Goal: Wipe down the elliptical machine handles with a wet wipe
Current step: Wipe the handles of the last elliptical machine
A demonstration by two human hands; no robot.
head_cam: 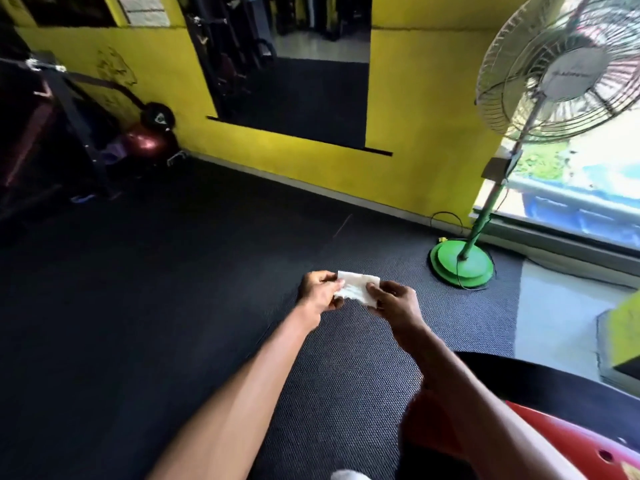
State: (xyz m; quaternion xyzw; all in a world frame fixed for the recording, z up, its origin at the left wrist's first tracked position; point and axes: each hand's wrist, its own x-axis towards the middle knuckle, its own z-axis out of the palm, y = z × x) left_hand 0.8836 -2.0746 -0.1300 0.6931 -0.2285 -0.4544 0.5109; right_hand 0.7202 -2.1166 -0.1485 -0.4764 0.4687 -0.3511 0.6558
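Head view: left hand (320, 293) and right hand (394, 302) pinch opposite ends of a crumpled white wet wipe (356, 289); beyond the right grip, lettering on a green pedestal fan (568, 76) is unreadable.

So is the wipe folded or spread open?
Folded: the wet wipe is a small layered rectangle, pinched between left hand and right hand.

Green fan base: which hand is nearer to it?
Right. The right hand, pinching the wipe, sits left of the green fan base in view; the left hand grips the wipe's other end, farther away.
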